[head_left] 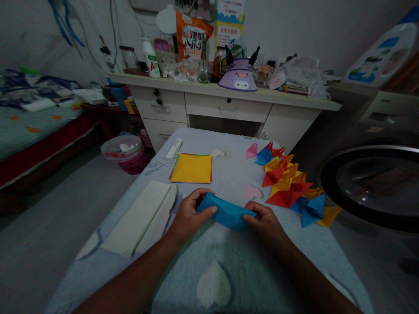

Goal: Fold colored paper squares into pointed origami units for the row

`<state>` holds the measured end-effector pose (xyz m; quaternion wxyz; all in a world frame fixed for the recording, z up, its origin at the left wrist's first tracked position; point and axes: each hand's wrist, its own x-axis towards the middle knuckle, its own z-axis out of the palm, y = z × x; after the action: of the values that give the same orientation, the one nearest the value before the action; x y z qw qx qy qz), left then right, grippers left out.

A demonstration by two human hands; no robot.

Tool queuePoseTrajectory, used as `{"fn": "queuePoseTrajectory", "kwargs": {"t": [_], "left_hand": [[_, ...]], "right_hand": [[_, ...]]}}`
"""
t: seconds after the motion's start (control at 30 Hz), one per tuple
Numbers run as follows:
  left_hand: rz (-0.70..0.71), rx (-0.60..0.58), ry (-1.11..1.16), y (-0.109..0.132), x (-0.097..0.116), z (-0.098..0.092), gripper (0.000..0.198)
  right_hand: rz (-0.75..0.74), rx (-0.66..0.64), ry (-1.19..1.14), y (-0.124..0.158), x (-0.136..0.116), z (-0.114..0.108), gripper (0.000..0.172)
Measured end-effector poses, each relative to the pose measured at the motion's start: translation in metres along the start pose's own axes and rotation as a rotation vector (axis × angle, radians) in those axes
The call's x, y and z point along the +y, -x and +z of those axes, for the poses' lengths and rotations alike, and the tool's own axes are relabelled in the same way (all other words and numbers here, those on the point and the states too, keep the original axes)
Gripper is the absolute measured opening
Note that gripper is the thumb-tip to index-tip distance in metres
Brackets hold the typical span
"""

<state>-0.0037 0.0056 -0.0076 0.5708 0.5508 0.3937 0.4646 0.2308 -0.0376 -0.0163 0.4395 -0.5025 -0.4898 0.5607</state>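
A folded piece of blue paper (231,213) is held between my two hands, just above the cloth-covered table (183,279). My left hand (193,211) pinches its left end, thumb in front and fingers behind. At the right end, the thumb and fingers of my right hand (263,218) are closed on the paper. Beyond my left hand lies a stack of square paper sheets (191,168), yellow on top with other colours at the edges. To the right of my right hand stand several folded paper figures (288,189) in red, orange, blue and pink, grouped closely together.
Left of my forearm lies a folded whitish cloth or paper (139,218). A small white box (174,149) sits near the stack. Behind the table stands a white desk (229,107) with jars and bags; a washing machine (376,174) is at right, a waste bin (126,152) at left.
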Motion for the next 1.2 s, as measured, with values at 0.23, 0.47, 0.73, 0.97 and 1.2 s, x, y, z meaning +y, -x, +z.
{"fn": "queuePoseTrajectory", "kwargs": {"t": [0.23, 0.47, 0.73, 0.97, 1.2], "left_hand": [[0.005, 0.040, -0.127, -0.004, -0.003, 0.000, 0.025], [-0.043, 0.090, -0.057, -0.003, -0.007, 0.002, 0.025], [-0.064, 0.106, -0.068, -0.001, 0.004, 0.005, 0.024], [-0.076, 0.105, -0.072, -0.001, 0.004, 0.006, 0.024], [-0.074, 0.090, -0.074, -0.002, 0.001, 0.004, 0.025]], "right_hand": [[0.018, 0.033, -0.005, -0.002, 0.001, 0.002, 0.028], [0.021, 0.059, -0.109, -0.003, 0.002, 0.002, 0.028], [-0.070, 0.131, -0.113, -0.004, 0.001, 0.003, 0.029], [-0.084, 0.137, -0.096, -0.005, 0.003, 0.001, 0.029], [-0.083, 0.140, -0.109, -0.004, 0.002, 0.000, 0.028]]}}
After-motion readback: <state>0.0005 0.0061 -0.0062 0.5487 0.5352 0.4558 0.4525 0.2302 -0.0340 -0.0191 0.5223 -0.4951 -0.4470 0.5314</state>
